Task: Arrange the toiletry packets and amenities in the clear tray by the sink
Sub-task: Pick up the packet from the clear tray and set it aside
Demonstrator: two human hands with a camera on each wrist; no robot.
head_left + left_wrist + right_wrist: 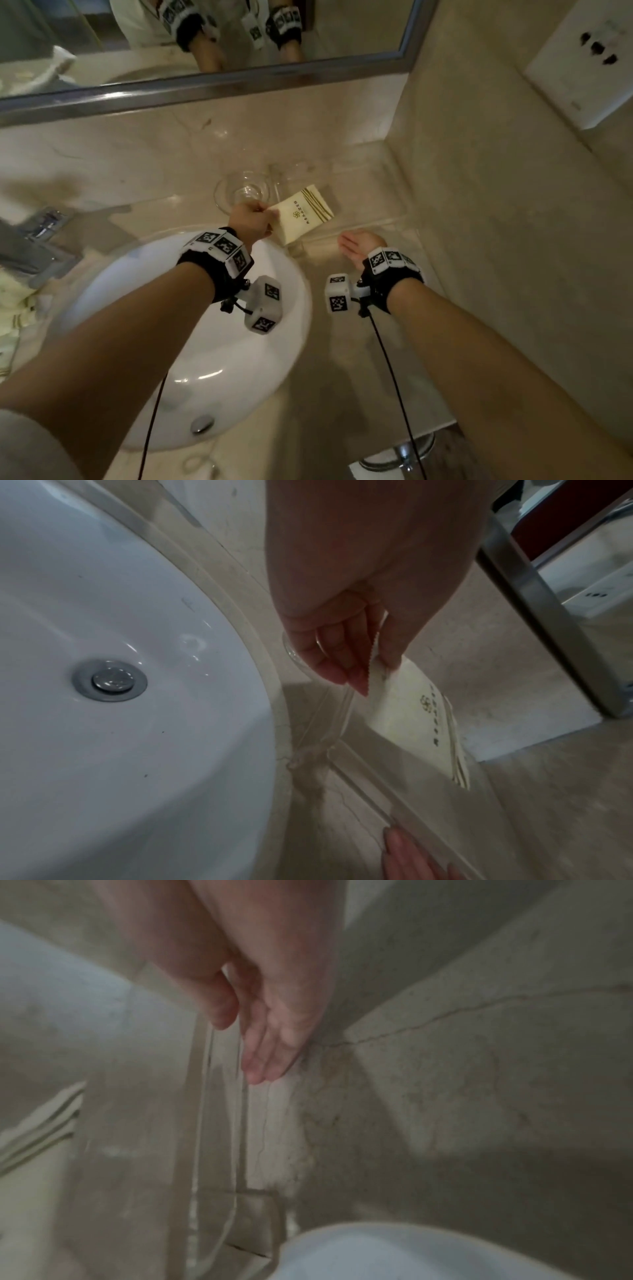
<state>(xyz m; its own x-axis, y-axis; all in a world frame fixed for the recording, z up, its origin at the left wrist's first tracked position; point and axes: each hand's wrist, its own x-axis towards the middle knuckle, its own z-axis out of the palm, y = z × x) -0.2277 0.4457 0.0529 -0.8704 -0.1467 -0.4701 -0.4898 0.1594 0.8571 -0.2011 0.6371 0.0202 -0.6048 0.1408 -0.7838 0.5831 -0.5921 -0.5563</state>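
Note:
My left hand (270, 219) pinches a cream toiletry packet (303, 214) with gold lines and a small logo by its serrated end. The packet slants down over the clear tray (380, 222), which sits on the counter right of the sink. In the left wrist view the thumb and fingers (346, 666) clamp the packet (411, 723), which shows several layered edges at its far end. My right hand (347, 243) lies open with straight fingers at the tray's near edge. The right wrist view shows those fingers (263, 1056) beside the tray wall (219, 1123).
A clear drinking glass (241, 195) stands just left of the tray, behind my left hand. The white sink (219, 359) fills the near middle, with the faucet (34, 240) at left. More cream packets (13, 308) lie at the far left. The marble wall (496, 205) closes the right side.

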